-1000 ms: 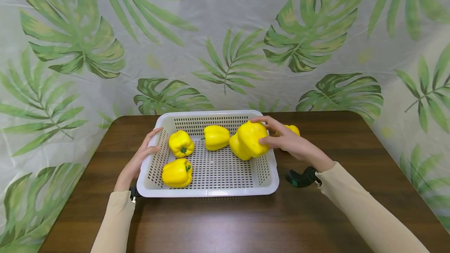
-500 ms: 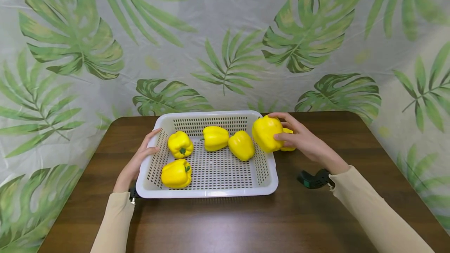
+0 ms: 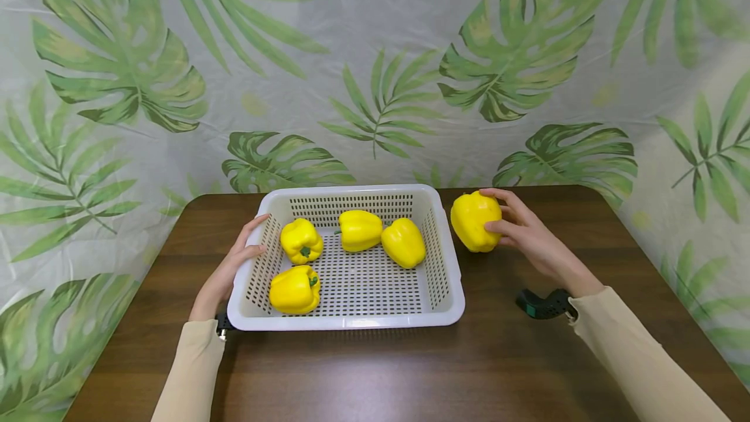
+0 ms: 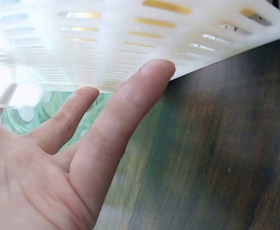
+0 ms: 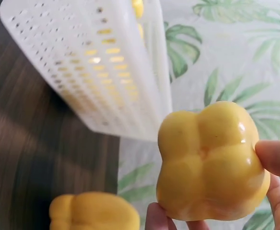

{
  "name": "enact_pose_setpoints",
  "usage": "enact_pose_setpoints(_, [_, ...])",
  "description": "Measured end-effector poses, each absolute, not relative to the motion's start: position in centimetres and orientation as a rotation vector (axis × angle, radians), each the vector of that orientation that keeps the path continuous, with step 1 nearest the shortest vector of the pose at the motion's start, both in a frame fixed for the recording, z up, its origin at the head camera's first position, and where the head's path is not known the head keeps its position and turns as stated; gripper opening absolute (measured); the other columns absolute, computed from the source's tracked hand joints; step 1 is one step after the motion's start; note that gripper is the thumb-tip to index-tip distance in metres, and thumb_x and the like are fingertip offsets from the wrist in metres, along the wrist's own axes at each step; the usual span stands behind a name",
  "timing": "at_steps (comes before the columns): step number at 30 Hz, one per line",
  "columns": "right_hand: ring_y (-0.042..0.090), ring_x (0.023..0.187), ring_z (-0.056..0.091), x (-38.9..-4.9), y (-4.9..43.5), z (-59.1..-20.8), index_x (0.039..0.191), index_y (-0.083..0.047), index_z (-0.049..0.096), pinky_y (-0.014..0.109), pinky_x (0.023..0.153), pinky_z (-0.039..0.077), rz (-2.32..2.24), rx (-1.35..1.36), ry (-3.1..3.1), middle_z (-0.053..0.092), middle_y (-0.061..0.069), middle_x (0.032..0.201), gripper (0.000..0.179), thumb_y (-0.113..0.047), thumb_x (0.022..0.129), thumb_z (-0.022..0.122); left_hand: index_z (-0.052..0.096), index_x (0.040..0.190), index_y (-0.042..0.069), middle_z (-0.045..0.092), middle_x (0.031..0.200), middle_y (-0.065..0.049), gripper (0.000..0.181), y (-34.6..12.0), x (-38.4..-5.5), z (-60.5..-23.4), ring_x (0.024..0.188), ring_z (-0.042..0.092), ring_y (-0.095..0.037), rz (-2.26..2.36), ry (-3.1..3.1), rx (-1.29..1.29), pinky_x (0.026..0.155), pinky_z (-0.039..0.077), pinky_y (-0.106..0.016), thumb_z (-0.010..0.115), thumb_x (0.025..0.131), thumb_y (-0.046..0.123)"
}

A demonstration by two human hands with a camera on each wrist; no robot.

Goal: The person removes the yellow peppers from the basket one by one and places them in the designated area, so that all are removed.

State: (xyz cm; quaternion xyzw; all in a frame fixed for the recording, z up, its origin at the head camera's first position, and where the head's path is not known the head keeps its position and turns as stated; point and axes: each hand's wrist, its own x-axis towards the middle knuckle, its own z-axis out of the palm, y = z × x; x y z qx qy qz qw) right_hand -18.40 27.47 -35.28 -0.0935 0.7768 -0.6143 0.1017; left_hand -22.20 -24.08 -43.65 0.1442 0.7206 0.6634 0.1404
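My right hand [image 3: 536, 233] holds a yellow bell pepper [image 3: 473, 221] between thumb and fingers, just right of a white slotted plastic basket [image 3: 346, 323]. In the right wrist view the lobed end of this held pepper [image 5: 209, 160] faces the camera. Another yellow pepper [image 5: 94, 211] shows below it there; in the head view it is hidden. At the basket's left end, my left hand [image 3: 228, 272] grips the wall, two digits over the rim. Other left fingers [image 4: 121, 120] touch the slotted outside. Several yellow peppers [image 3: 404, 243] lie inside the basket.
The basket stands on a dark brown wooden table [image 3: 375, 376]. Behind the table hangs a pale cloth [image 3: 404, 12] with a green leaf print. A black wrist-worn device [image 3: 545, 305] sticks out under the right wrist.
My right hand has carried its pepper rightward, from over the basket's right side to beyond the rim, now covering the pepper seen there before. The left hand and basket stay in place.
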Motion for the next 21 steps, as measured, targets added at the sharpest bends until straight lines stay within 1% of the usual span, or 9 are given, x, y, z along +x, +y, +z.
enact_pose_setpoints(7, [0.020,0.106,0.049,-18.4,29.0,-36.1,0.145,-0.022,0.031,0.027,0.082,0.049,-1.863,-0.242,2.336,0.027,0.023,0.140,0.053,-0.013,0.098,0.053,0.010,0.152,0.029,0.004,0.155,-0.015,0.060,-24.1,-22.2,-43.6,0.126,0.029,-0.052,1.914,2.083,0.416,0.085,0.044,-0.058,0.036,0.100,0.016])
enact_pose_setpoints(14, [0.014,0.105,0.048,-18.5,30.5,-37.1,0.146,-0.024,0.031,0.025,0.078,0.049,-1.884,-0.190,2.424,0.027,0.020,0.141,0.052,-0.016,0.099,0.051,0.010,0.152,0.030,0.004,0.155,-0.015,0.061,-24.1,-22.2,-43.6,0.126,0.029,-0.052,1.915,2.084,0.410,0.085,0.043,-0.059,0.036,0.099,0.016])
enact_pose_setpoints(21, [0.012,0.103,0.047,-18.6,31.9,-38.0,0.145,-0.029,0.033,0.024,0.075,0.050,-1.903,-0.090,2.500,0.031,0.014,0.135,0.051,-0.018,0.099,0.051,0.010,0.152,0.031,0.004,0.155,-0.015,0.061,-24.1,-22.2,-43.6,0.126,0.029,-0.052,1.913,2.081,0.402,0.085,0.044,-0.058,0.036,0.099,0.016])
